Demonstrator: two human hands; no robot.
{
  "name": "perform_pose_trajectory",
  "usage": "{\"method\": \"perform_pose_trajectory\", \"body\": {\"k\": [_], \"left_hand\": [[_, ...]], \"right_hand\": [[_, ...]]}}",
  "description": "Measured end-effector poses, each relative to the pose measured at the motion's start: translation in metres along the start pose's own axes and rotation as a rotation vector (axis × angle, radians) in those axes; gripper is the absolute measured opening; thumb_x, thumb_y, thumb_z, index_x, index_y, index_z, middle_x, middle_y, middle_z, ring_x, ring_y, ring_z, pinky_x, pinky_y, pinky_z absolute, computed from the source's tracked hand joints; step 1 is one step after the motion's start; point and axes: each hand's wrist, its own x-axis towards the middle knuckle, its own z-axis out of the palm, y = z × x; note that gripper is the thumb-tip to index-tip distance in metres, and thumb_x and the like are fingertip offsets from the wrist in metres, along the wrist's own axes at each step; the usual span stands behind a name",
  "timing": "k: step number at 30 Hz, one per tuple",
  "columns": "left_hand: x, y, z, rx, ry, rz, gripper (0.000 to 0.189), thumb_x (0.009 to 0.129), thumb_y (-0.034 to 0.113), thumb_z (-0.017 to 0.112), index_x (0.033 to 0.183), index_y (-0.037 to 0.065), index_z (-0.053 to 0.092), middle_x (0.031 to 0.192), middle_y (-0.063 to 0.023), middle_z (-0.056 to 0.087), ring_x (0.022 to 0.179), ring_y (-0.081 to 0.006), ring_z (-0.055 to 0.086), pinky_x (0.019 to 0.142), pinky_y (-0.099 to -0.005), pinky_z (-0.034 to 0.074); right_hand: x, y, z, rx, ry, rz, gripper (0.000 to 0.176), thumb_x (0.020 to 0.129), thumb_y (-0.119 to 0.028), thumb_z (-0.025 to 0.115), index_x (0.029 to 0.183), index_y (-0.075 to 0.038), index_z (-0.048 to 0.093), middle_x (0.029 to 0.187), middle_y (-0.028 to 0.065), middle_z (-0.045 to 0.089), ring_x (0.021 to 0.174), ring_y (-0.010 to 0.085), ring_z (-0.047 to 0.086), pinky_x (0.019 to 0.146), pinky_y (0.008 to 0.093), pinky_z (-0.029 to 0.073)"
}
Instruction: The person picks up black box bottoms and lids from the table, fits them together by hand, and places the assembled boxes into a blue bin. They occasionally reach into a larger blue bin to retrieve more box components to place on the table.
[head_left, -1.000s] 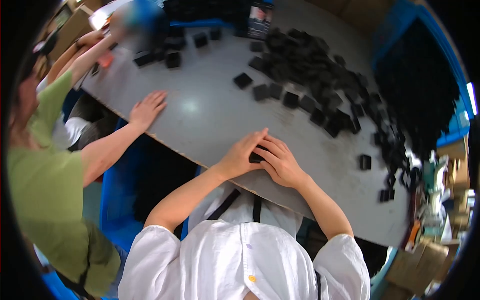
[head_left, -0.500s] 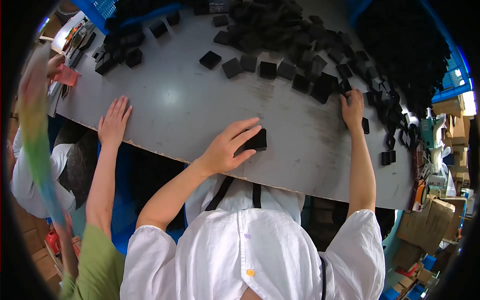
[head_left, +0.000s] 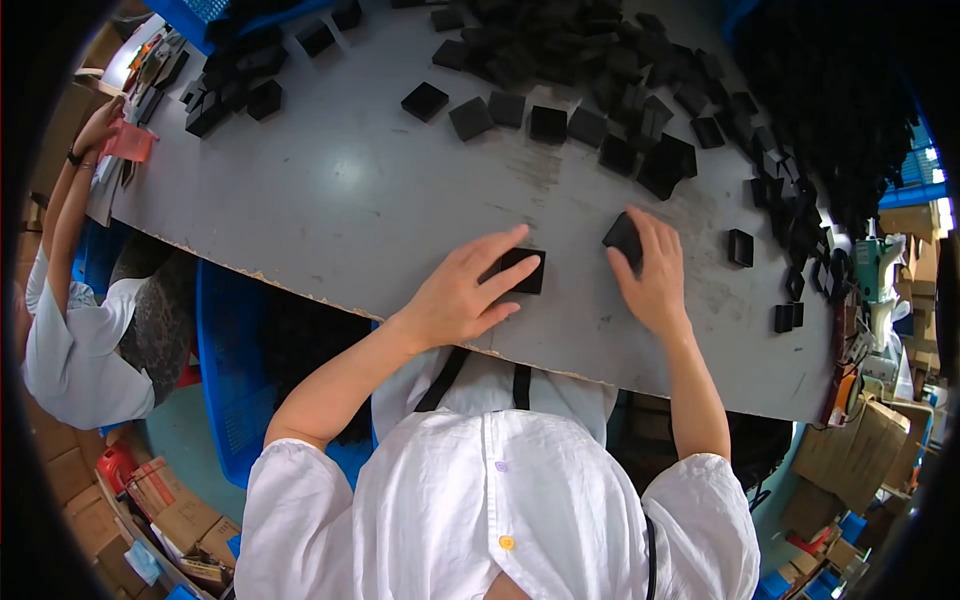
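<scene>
L hand (head_left: pixel 465 290): I'm keeping fingers spread over a black box (head_left: pixel 532 276) on the table (head_left: pixel 390 245); grip, if any, can't tell.
R hand (head_left: pixel 655 275): I'm gripping a black piece (head_left: pixel 624 238), apart from L.
Drop risk: piece could be slipping, cause: loose fingertip hold.
Slide risk: box could be skidding, cause: uneven L pressure.
Markings: I'm reading no brand/label/txt.

Lying partly under left hand (head_left: pixel 460 292) as a square black box (head_left: pixel 533 273); slanting in right hand (head_left: pixel 654 275) as a dark block (head_left: pixel 622 238).
</scene>
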Motion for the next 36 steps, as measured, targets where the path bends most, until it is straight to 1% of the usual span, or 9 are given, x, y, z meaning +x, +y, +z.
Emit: {"method": "perform_pose_trajectory", "body": {"k": [2,5,11,24,29,30,33,35,36], "left_hand": [[-0.001,0.002,0.000,-0.149,0.209,-0.171,0.077,0.072,0.019,0.081,0.141,0.005,0.048,0.145,-0.0127,0.047,0.124,-0.0330,0.049,0.103,-0.0424,0.042],[0.001,-0.001,0.003,-0.090,0.192,-0.230,0.091,0.068,0.021,0.084,0.146,0.005,0.041,0.136,-0.0116,0.055,0.120,-0.0308,0.051,0.103,-0.0423,0.039],[0.006,-0.003,0.014,-0.187,0.184,-0.316,0.093,0.066,0.020,0.085,0.146,0.003,0.041,0.112,-0.0076,0.067,0.110,-0.0271,0.056,0.101,-0.0413,0.038],[0.005,-0.006,0.015,-0.090,0.212,-0.264,0.082,0.068,0.020,0.082,0.142,0.009,0.048,0.110,-0.0050,0.062,0.108,-0.0244,0.054,0.105,-0.0461,0.034],[0.002,-0.011,0.016,-0.141,0.159,-0.205,0.078,0.069,0.022,0.082,0.140,0.010,0.051,0.111,-0.0074,0.062,0.110,-0.0261,0.054,0.105,-0.0452,0.035],[0.005,-0.014,-0.001,-0.114,0.180,-0.206,0.078,0.069,0.022,0.082,0.140,0.010,0.051,0.111,-0.0074,0.062,0.110,-0.0261,0.054,0.105,-0.0452,0.035],[-0.006,-0.037,-0.095,-0.619,-0.591,-0.427,0.100,0.068,0.030,0.086,0.153,0.015,0.036,0.124,-0.0112,0.061,0.117,-0.0312,0.054,0.105,-0.0411,0.038],[-0.022,-0.064,-0.160,-0.500,-0.453,-0.316,0.096,0.073,0.035,0.085,0.153,0.018,0.035,0.132,-0.0089,0.059,0.127,-0.0259,0.051,0.110,-0.0401,0.037],[-0.036,-0.106,-0.187,-0.349,-0.085,-0.772,0.095,0.074,0.043,0.083,0.151,0.012,0.037,0.136,-0.0166,0.056,0.129,-0.0293,0.050,0.107,-0.0416,0.041]], "right_hand": [[-0.004,0.002,0.006,-0.016,-0.069,-0.041,0.046,0.083,-0.010,0.071,0.126,-0.006,0.058,0.126,0.0142,0.057,0.115,0.0351,0.053,0.097,0.0418,0.044],[0.002,-0.006,0.009,0.309,-0.083,-0.109,0.050,0.077,-0.003,0.075,0.124,-0.005,0.060,0.125,0.0148,0.059,0.116,0.0360,0.054,0.097,0.0433,0.046],[0.020,-0.052,0.024,0.418,-0.219,-0.461,0.046,0.072,-0.005,0.078,0.116,-0.008,0.065,0.124,0.0160,0.060,0.111,0.0362,0.060,0.091,0.0433,0.052],[0.020,-0.059,0.027,0.319,-0.299,-0.531,0.046,0.071,-0.010,0.079,0.115,-0.007,0.069,0.124,0.0175,0.060,0.110,0.0359,0.061,0.086,0.0433,0.056],[0.005,-0.052,0.046,0.263,-0.160,-0.568,0.044,0.076,-0.017,0.078,0.117,-0.007,0.068,0.130,0.0180,0.059,0.118,0.0371,0.058,0.098,0.0474,0.050],[0.008,-0.053,0.043,0.264,-0.150,-0.601,0.044,0.076,-0.017,0.078,0.117,-0.007,0.068,0.130,0.0180,0.059,0.118,0.0371,0.058,0.098,0.0474,0.050],[0.043,-0.049,0.040,0.342,-0.259,-0.532,0.042,0.083,-0.024,0.075,0.122,-0.010,0.066,0.136,0.0163,0.056,0.131,0.0387,0.048,0.113,0.0513,0.033],[0.077,-0.047,0.062,0.156,-0.020,-0.424,0.043,0.089,-0.018,0.067,0.130,-0.010,0.060,0.140,0.0166,0.052,0.132,0.0390,0.045,0.112,0.0512,0.034],[0.116,-0.056,0.081,0.043,0.044,-0.258,0.049,0.089,-0.013,0.064,0.136,-0.009,0.053,0.144,0.0165,0.048,0.135,0.0382,0.041,0.112,0.0513,0.033]]}}
